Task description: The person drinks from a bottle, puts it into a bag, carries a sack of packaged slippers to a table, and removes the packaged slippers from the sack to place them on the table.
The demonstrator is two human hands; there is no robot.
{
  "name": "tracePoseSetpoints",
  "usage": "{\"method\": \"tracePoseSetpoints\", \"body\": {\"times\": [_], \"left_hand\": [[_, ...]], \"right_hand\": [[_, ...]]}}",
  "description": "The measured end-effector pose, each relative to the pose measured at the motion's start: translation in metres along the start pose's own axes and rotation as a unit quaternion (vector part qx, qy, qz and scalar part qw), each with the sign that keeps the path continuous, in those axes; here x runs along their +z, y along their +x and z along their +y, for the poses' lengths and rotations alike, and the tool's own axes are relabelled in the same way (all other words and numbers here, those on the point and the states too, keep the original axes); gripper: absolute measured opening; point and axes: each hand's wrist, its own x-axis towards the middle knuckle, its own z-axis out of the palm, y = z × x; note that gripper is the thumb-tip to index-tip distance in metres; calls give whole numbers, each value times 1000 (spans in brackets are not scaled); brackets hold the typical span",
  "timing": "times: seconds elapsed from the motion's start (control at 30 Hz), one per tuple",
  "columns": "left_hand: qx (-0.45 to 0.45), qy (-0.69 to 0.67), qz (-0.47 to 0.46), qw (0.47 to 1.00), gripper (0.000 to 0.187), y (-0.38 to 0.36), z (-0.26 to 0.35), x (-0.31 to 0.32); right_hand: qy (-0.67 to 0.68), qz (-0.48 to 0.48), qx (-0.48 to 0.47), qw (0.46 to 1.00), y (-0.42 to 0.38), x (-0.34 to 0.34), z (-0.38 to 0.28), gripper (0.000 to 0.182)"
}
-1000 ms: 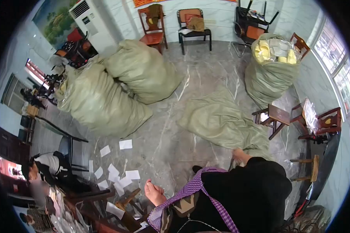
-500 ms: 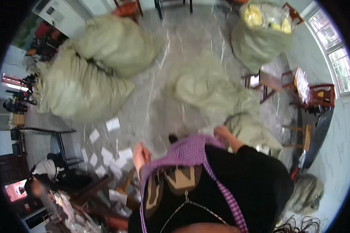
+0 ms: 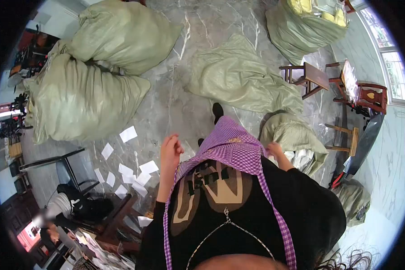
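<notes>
My left hand is raised in front of my left side above the floor, its fingers loosely bent and nothing in them. My right hand hangs beside the purple checked apron that I wear; its fingers are partly hidden at the apron's edge. Nearest to that hand is a slumped green woven sack, with white material showing at its mouth. Ahead of my dark shoe lies a flattened green sack, spread over the floor.
Two bulging sacks stand at the left. A full sack with yellow items is at the far right, near a wooden stool and chair. White papers litter the floor. Another person is at lower left.
My view has tilted further down and is sharper. My left hand has risen and moved slightly right in view, and one shoe now shows ahead of the apron.
</notes>
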Motion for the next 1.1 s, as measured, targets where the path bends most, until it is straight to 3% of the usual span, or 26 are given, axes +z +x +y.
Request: {"method": "tracePoseSetpoints", "body": {"times": [0.07,0.17,0.2,0.23,0.27,0.3,0.37,0.4,0.43,0.47,0.5,0.53,0.63,0.73,0.77,0.83,0.9,0.97,1.1], "left_hand": [[4,30,-29,999,19,20,24,41],[1,78,-74,994,24,72,55,90],[3,89,-88,992,26,89,63,107],[-3,95,-79,992,24,105,71,118],[-4,97,-66,993,23,120,78,124],[7,92,-55,994,21,140,89,135],[-1,96,0,995,21,176,100,142],[-5,98,31,995,22,193,106,144],[-3,90,42,995,21,207,112,149],[-5,83,54,995,21,219,118,152],[-13,76,65,995,21,228,126,157],[-14,124,87,988,22,226,146,176],[32,140,83,986,20,273,137,143],[2,75,136,988,16,300,145,138],[112,200,106,968,15,315,143,122],[241,328,75,910,17,340,149,112],[242,322,69,912,20,371,174,107],[154,305,94,935,23,418,215,94],[81,258,104,957,23,506,322,85]], "right_hand": [[127,90,151,976,-15,3,-18,13],[168,100,176,965,20,0,-22,15],[125,75,156,977,39,-5,-14,15],[-37,3,60,998,74,-13,8,15],[-409,-48,-132,902,118,-19,29,16],[-581,-42,-244,775,183,-21,52,16],[-496,-4,-301,814,173,-40,-74,23],[-342,-46,-187,920,177,-45,-132,23],[-96,-46,-60,993,181,-50,-193,25],[98,7,43,994,187,-55,-250,28],[190,-15,63,980,215,-65,-270,29],[149,50,20,987,224,-68,-309,29],[130,75,-20,988,269,-84,-397,27],[88,46,-57,993,309,-85,-480,27],[71,36,-82,993,329,-77,-502,26],[44,30,-133,990,370,-53,-541,24],[-79,-18,-237,968,381,-21,-604,28],[-185,14,-321,929,405,24,-646,28],[-315,-48,-388,865,411,71,-713,29]]}}
